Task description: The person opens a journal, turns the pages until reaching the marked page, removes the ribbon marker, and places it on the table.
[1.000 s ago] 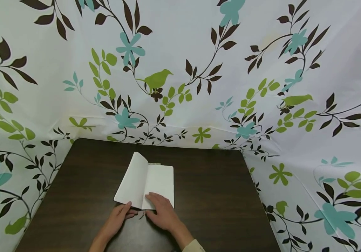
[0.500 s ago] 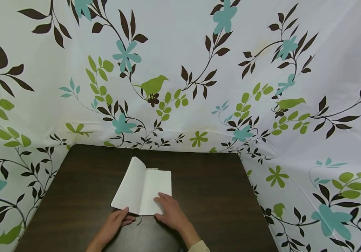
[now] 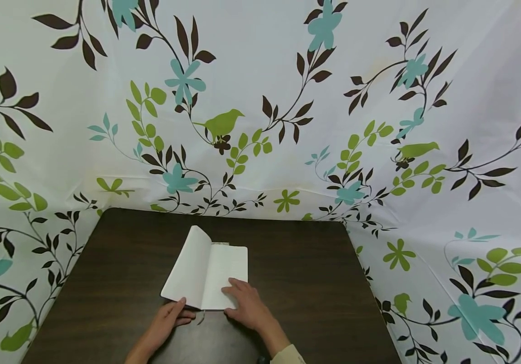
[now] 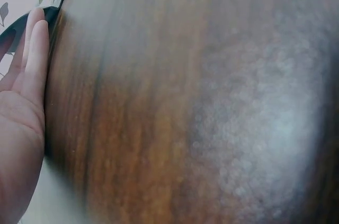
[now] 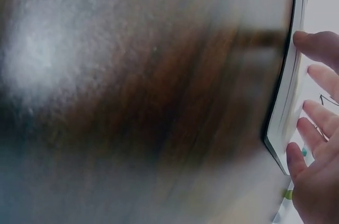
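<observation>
An open notebook with blank white pages lies on the dark table, its left page raised in a curve. At the lower left corner my left hand pinches the notebook, thumb on top and fingers beneath; the left wrist view shows those fingers under the dark cover. My right hand rests on the lower right page with fingers loosely spread. Seen from the right wrist, its thumb touches the bottom edge of the pages. A thin ribbon bookmark hangs out below the spine.
The dark wood-grain table extends around the notebook on all sides. Behind and beside it hangs a white curtain printed with leaves, flowers and birds. A pale strip sticks out past the notebook's top edge.
My right hand has slid rightward across the page, from near the spine to the lower right. My left hand keeps its hold at the corner. The head view has shifted slightly.
</observation>
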The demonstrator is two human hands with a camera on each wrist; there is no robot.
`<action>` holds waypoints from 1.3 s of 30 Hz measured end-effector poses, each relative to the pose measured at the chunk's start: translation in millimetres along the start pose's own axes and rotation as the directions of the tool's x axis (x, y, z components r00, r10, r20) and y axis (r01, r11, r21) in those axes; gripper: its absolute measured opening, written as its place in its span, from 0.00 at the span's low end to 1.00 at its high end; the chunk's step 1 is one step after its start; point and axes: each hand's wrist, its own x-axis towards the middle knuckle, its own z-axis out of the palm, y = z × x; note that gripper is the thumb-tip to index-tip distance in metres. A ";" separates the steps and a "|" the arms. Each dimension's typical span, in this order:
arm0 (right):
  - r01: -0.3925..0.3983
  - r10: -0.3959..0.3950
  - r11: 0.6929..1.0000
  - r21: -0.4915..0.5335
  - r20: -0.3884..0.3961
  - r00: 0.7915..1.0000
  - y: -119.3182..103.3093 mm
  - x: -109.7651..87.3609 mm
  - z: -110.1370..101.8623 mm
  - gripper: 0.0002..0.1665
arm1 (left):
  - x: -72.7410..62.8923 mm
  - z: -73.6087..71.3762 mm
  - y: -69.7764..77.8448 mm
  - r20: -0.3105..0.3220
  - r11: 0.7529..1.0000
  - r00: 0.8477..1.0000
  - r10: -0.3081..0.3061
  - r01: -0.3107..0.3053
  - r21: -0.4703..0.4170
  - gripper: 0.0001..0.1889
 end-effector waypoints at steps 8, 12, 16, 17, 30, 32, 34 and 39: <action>-0.004 0.004 1.000 -0.011 0.031 1.000 -2.0 1.0 1.8 0.30 | 0.5 -2.1 -1.9 0.005 1.000 1.000 -0.005 0.005 -0.001 0.30; 0.038 -0.038 0.999 -0.004 0.019 0.999 -4.8 0.6 3.6 0.28 | 0.0 -2.8 -1.3 -0.005 1.000 1.000 -0.007 0.007 0.002 0.31; 0.059 -0.060 0.998 0.037 0.045 0.997 -9.0 -0.9 5.3 0.28 | -1.1 -3.2 0.1 -0.012 1.000 1.000 -0.016 0.016 0.000 0.31; 0.058 -0.060 0.997 0.044 0.053 0.997 -10.1 -1.6 5.7 0.29 | -0.9 -3.3 0.2 -0.010 1.000 1.000 -0.015 0.015 0.004 0.32; -0.048 0.047 0.996 -0.075 -0.014 0.999 10.0 0.8 9.2 0.44 | 0.3 1.8 -3.0 -0.025 1.000 1.000 -0.007 0.007 -0.004 0.30; -0.045 0.046 0.996 -0.082 0.009 0.999 12.8 1.3 7.0 0.47 | 0.0 1.7 -3.2 -0.027 1.000 1.000 -0.005 0.005 -0.003 0.30; -0.037 0.040 0.996 -0.082 0.037 0.999 13.9 1.3 4.4 0.48 | -0.1 1.9 -3.3 -0.036 1.000 0.999 -0.004 0.004 -0.005 0.29; -0.046 0.051 0.997 -0.059 0.094 0.994 13.2 3.0 -2.9 0.46 | -0.3 2.3 -2.9 -0.051 1.000 0.999 -0.002 0.001 -0.016 0.29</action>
